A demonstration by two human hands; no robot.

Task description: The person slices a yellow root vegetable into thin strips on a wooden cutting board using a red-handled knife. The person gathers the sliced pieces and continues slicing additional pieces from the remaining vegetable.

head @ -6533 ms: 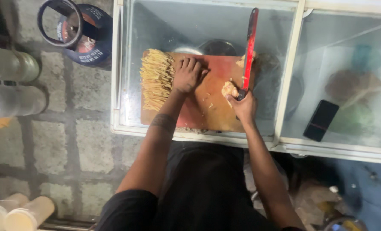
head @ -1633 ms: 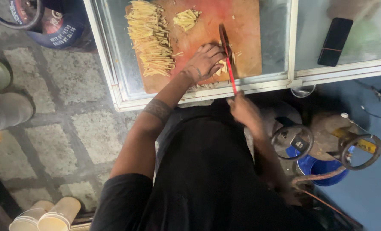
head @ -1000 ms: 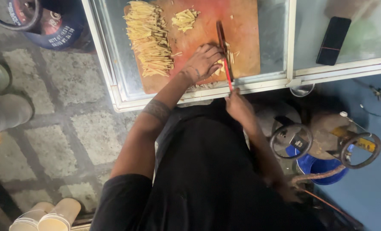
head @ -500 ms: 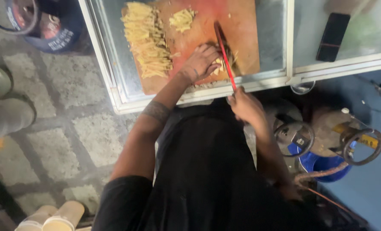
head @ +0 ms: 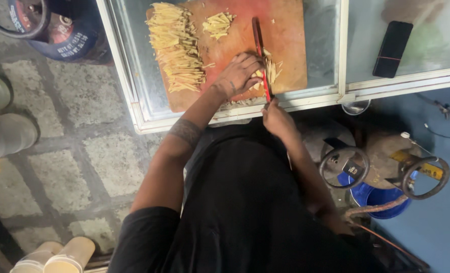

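Both hands [head: 258, 96] cut pale strips [head: 269, 71] with red knife [head: 260, 55]

Bare cutting board [head: 285, 35] right of the knife [head: 259, 50]; strip pile [head: 174, 48] crowds left.

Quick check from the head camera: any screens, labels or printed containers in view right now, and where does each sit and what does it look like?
Phone: lying on the glass counter, upper right; flat black rectangle, dark screen, thin red line across it.
Gas cylinder: on the paved floor, upper left; round, dark blue body with a red patch and white lettering.
Yellow label: on the brown cylinder top, right; a narrow strip.
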